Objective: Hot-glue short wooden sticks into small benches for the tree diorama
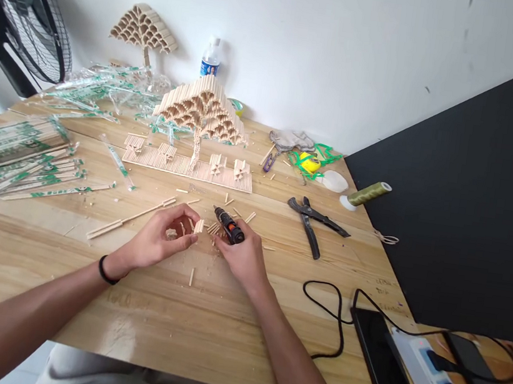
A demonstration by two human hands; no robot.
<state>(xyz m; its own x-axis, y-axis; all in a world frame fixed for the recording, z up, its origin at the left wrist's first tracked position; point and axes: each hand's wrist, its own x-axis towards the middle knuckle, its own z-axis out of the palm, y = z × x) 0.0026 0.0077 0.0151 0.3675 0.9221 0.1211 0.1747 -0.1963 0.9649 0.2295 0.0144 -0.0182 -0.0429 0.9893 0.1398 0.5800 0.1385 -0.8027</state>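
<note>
When the head view is read from the hands outward, the small stick block [199,226] is located above the wooden table [217,344], near its middle and just left of the tool. The block consists of short, pale sticks set side by side; its visible face is ribbed, and it stands roughly upright. The left hand [160,237] clamps it between thumb and fingertips, with the remaining fingers curled behind. The right hand [246,259] is closed around the black glue gun [229,225], a slim body with an orange section at mid-length. Its tapered nozzle points away from the person and to the left (the tip is apart from the block).

Short stick pieces [214,228] lie beside the gun, and a single short stick [192,277] lies nearer the person. Beyond the hands stands the tree-shaped model [203,109]: a wide, peaked canopy of pale, closely packed sticks with scalloped hollows beneath, carried on a narrow trunk. The trunk rises from a long, flat base [202,172] of parallel sticks, on which four small stool-like pieces are arranged, two on each side. Black pliers [310,217] lie to the right, handles spread.
</note>
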